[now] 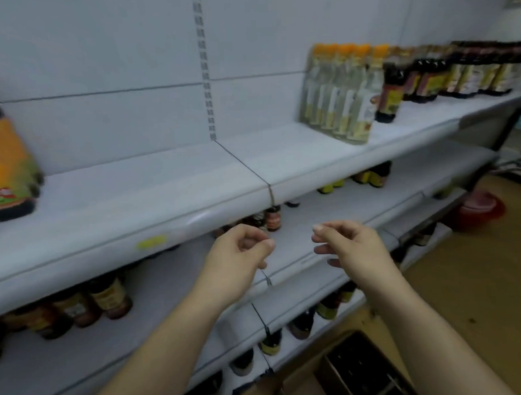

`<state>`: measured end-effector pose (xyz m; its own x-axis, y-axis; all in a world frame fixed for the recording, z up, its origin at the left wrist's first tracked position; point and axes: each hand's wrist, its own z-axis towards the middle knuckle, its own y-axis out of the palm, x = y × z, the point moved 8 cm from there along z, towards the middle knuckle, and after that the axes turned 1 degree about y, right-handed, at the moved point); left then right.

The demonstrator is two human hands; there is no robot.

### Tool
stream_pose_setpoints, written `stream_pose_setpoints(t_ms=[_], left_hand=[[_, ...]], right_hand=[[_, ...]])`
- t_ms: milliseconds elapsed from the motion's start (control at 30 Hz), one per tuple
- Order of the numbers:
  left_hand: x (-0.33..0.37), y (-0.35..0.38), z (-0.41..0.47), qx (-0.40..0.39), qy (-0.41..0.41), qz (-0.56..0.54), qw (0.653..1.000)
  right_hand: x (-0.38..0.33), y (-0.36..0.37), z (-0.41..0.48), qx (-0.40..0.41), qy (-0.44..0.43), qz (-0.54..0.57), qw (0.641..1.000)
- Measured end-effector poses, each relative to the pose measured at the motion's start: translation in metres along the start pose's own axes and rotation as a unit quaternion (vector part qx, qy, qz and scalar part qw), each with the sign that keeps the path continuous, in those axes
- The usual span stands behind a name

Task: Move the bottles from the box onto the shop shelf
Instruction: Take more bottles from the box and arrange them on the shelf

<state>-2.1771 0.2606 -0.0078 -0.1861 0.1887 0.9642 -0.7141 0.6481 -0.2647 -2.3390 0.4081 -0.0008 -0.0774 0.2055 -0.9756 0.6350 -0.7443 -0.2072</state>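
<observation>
Two empty hands before the shop shelf.
The left hand and the right hand are loosely curled and hold nothing. The box lies below on the floor, dark bottles inside. Orange-capped bottles stand on the shelf; their labels are too blurred to read.

The upper shelf offers open room along its middle, reachable over the front edge. An orange-labelled bottle blocks its left end. Clear orange-capped bottles and dark bottles fill its right end.
</observation>
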Motion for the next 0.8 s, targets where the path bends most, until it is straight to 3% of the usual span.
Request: stream_pose_setpoints(t_ms=[400, 800], left_hand=[[-0.074, 0.218, 0.042, -0.186, -0.08, 0.068, 0.977], [-0.24, 0.382, 0.068, -0.405, -0.139, 0.145, 0.892]], right_hand=[[0.172, -0.169, -0.003, 0.161, 0.173, 0.02, 0.971], [0.378, -0.2, -0.043, 0.275, 0.407, 0.011, 0.871]])
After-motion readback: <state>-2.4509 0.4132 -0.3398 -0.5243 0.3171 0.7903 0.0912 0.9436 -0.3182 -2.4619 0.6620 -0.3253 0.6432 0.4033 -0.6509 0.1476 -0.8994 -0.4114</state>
